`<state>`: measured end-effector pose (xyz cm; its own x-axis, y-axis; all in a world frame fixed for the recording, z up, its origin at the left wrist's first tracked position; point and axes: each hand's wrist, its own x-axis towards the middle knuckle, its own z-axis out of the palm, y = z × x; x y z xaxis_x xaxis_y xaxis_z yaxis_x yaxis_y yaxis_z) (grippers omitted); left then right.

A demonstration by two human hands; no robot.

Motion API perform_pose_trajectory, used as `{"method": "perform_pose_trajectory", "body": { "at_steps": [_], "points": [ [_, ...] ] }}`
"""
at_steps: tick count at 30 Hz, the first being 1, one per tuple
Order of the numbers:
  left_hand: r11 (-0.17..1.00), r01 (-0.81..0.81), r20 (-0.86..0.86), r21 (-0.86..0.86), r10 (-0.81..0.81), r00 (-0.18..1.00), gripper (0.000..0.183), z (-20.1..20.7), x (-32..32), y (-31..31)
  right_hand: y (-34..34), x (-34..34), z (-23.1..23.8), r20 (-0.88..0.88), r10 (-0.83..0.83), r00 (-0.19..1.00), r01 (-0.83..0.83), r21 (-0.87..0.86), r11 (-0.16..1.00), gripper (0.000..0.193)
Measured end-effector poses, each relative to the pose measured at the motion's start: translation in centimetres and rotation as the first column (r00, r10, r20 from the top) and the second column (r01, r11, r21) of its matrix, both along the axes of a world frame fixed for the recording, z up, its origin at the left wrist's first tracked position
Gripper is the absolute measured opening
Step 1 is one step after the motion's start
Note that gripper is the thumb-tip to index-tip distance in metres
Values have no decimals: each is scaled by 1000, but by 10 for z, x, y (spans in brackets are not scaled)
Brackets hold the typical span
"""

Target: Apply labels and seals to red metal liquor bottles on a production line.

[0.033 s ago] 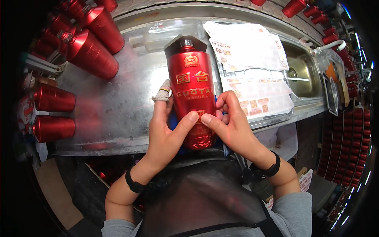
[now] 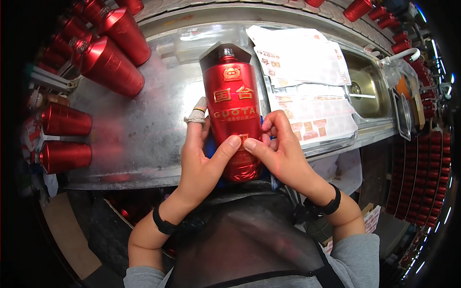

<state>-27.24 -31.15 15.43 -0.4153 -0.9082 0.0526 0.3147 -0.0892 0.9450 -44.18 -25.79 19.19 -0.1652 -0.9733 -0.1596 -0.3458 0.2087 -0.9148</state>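
A shiny red bottle (image 2: 233, 129) with gold lettering and a dark neck lies face up in front of me, its neck pointing away. My left hand (image 2: 201, 161) grips its left side, and a whitish cloth finger cover (image 2: 197, 114) sits on one fingertip. My right hand (image 2: 283, 153) holds the lower right side with curled fingers. Both thumb tips press, almost meeting, on a small gold-and-red label (image 2: 243, 140) on the lower front. Something blue (image 2: 210, 147) shows beneath the bottle. The undersides of my fingers are partly hidden.
Sheets of red-and-gold labels (image 2: 312, 115) lie on the metal counter (image 2: 163, 129) to the right, beside a sink (image 2: 367, 91). Several red bottles (image 2: 114, 67) stand at the left. A clear plastic container (image 2: 192, 41) lies behind the held bottle. Stacked red items fill the far right.
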Motion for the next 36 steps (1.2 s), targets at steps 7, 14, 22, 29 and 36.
{"method": "perform_pose_trajectory", "body": {
  "at_steps": [7,14,22,29,36],
  "points": [
    [1000,21,9,7,-21,1000,76,-1,1,-1,-1,-1,-4,30,-13,999,13,-12,1000,43],
    [999,12,-24,49,-11,1000,74,5,-1,-1,-2,2,3,29,-21,999,20,37,999,40],
    [999,40,-32,-18,-41,999,78,-12,7,-2,5,-11,-6,265,-23,964,13,40,999,35],
    [997,47,23,-57,-46,999,82,-14,9,-2,5,2,4,227,-2,974,-18,83,996,43],
    [986,73,-141,153,-51,989,73,-20,19,5,9,-16,7,417,-1,909,-60,135,989,23]
  ]
}}
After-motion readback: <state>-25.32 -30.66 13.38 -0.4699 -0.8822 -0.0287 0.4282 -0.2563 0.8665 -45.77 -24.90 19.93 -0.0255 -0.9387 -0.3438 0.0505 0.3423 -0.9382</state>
